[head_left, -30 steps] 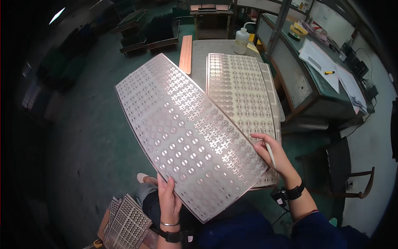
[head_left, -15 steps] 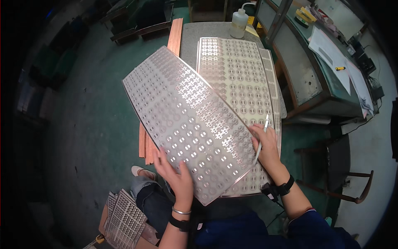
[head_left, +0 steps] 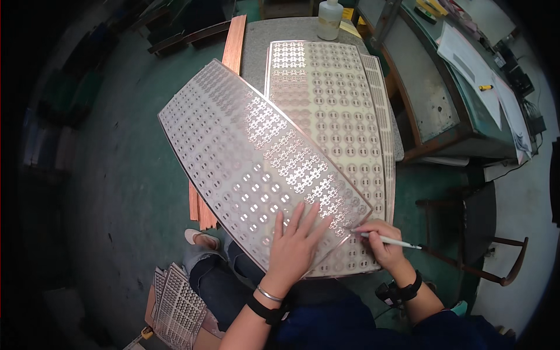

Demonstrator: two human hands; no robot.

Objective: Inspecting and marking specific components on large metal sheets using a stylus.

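A large grey panel (head_left: 216,146) patterned with shiny metal shapes and rings lies aslant over another patterned panel (head_left: 344,134). My left hand (head_left: 294,242) rests flat on its lower part, fingers spread, holding nothing. At the panel's lower right corner, my right hand (head_left: 382,245) is closed around a slim white pen-like tool (head_left: 392,240). One end of that tool meets the panel's edge, while the other sticks out to the right. Whether its tip is a blade or a nib cannot be made out.
Under the panels stands a grey-topped table (head_left: 256,44). Copper-coloured strips (head_left: 234,46) jut out on its left. A plastic bottle (head_left: 330,20) stands at the back. Right are a cabinet (head_left: 431,105), papers (head_left: 466,70) and a chair (head_left: 481,224). Smaller panels (head_left: 178,303) are stacked at lower left.
My left hand has left the panel's left edge and now presses flat on its surface. My right hand has moved down to the corner, turning the tool nearly level. The view has shifted slightly.
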